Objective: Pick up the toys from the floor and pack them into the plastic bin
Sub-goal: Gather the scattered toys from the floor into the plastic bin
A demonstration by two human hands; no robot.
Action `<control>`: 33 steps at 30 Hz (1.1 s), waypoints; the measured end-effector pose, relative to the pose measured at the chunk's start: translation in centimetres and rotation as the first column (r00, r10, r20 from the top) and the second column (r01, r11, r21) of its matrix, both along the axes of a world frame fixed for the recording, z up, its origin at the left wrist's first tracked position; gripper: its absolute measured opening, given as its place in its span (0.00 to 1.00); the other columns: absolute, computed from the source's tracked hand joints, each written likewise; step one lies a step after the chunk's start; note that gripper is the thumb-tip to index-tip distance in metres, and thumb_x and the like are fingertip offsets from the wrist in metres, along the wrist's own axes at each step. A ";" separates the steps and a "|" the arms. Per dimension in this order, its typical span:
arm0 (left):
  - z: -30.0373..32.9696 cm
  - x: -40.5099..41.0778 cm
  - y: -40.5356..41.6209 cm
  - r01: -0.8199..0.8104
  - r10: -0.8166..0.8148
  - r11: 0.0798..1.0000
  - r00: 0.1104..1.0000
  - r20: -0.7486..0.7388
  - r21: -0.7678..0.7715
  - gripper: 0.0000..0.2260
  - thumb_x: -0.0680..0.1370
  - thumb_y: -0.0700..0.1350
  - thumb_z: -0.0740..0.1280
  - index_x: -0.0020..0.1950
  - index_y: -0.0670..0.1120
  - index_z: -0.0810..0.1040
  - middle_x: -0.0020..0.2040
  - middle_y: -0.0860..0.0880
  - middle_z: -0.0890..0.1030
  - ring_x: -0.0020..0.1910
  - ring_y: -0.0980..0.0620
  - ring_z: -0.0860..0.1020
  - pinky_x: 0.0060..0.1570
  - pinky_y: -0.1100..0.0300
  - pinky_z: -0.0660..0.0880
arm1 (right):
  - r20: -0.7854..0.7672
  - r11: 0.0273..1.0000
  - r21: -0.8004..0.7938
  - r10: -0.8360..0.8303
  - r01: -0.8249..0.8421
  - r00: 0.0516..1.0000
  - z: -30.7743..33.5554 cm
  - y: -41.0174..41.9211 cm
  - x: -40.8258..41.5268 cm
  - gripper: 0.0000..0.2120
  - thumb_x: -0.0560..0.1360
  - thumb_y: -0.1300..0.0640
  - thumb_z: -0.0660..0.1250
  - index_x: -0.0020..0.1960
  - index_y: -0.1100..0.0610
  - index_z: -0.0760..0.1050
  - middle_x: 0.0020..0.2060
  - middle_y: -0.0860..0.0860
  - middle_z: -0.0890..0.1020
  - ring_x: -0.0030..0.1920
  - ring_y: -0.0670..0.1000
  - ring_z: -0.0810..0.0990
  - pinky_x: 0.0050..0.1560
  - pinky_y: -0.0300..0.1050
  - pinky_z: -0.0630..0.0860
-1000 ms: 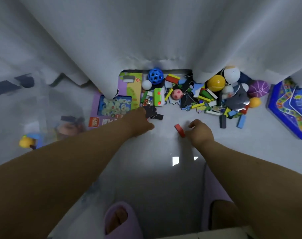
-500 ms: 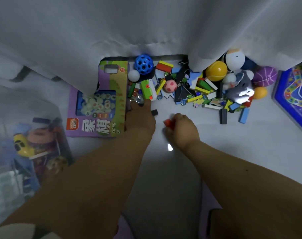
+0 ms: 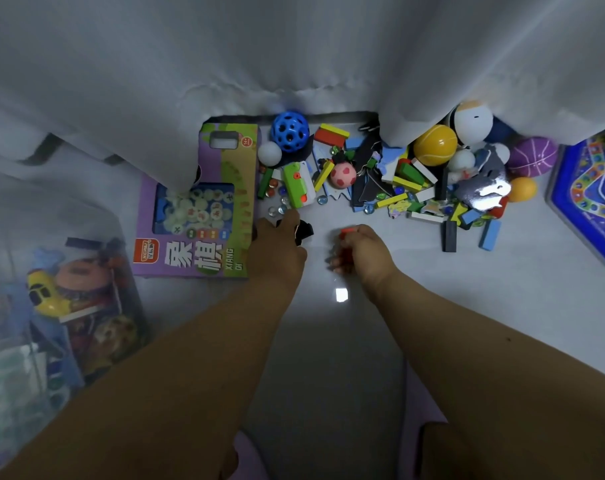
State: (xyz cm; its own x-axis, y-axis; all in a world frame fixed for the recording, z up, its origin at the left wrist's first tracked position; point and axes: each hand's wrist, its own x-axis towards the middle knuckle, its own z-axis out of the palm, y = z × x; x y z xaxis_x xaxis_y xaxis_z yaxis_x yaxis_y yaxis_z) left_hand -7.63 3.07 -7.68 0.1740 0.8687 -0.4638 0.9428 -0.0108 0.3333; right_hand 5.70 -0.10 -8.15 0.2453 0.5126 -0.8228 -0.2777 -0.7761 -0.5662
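Your right hand (image 3: 361, 249) is curled shut around a small red wooden block (image 3: 346, 231), one end of it poking out above your knuckles, while your left hand (image 3: 277, 249) reaches just beside a black flat toy piece (image 3: 304, 231) on the pale glossy floor (image 3: 467, 282); whether those fingers are closed on it or only touching, I cannot tell — the hand hides them. The rest of the toys lie heaped along the foot of the white curtain (image 3: 294, 57): a blue perforated ball (image 3: 290, 131), a yellow plastic ball (image 3: 434, 145), coloured domino-like blocks and loose glass marbles (image 3: 282, 202). The clear plastic bin (image 3: 34, 306) stands to your left, already holding toys. The blocks look light and stiff, so a pinch across the long faces should hold several at once. The marbles will likely roll and slip — scoop them in a cupped palm rather than pinching. The purple cardboard chess box (image 3: 204, 216) is best taken by its long edges, flat.
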 end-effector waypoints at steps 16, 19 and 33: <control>2.1 1.5 -4.5 0.063 0.023 0.988 0.840 0.542 -0.140 0.26 0.72 0.45 0.66 0.68 0.58 0.65 0.58 0.49 0.77 0.54 0.51 0.77 0.53 0.55 0.76 | -0.519 0.956 -0.076 -0.280 0.283 0.808 0.9 -2.2 0.2 0.23 0.77 0.40 0.58 0.49 0.60 0.78 0.44 0.59 0.81 0.48 0.58 0.80 0.58 0.54 0.74; 3.1 1.1 -4.4 0.059 0.029 0.988 0.838 0.545 -0.142 0.27 0.73 0.43 0.61 0.72 0.52 0.64 0.61 0.47 0.77 0.54 0.47 0.78 0.52 0.51 0.78 | -0.610 0.945 -0.077 -0.296 0.317 0.735 1.1 -2.7 0.8 0.23 0.75 0.40 0.59 0.51 0.60 0.77 0.44 0.60 0.82 0.47 0.60 0.80 0.59 0.57 0.72; 4.1 1.7 -4.4 -0.327 0.467 0.884 0.562 0.683 -0.335 0.13 0.74 0.32 0.55 0.55 0.44 0.69 0.50 0.48 0.75 0.24 0.46 0.75 0.27 0.57 0.74 | -0.691 0.972 -0.015 -0.180 0.235 0.700 1.3 -3.0 0.1 0.17 0.69 0.51 0.59 0.48 0.63 0.77 0.33 0.58 0.79 0.26 0.54 0.72 0.35 0.42 0.70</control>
State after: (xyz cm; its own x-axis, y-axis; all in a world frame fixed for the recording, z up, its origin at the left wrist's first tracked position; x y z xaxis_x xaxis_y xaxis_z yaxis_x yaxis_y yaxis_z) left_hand -5.89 -1.36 -3.58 0.1656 0.8654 -0.4729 0.2798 0.4186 0.8640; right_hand 5.76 -3.09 -6.84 -0.2624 0.5794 -0.7716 -0.7588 -0.6179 -0.2059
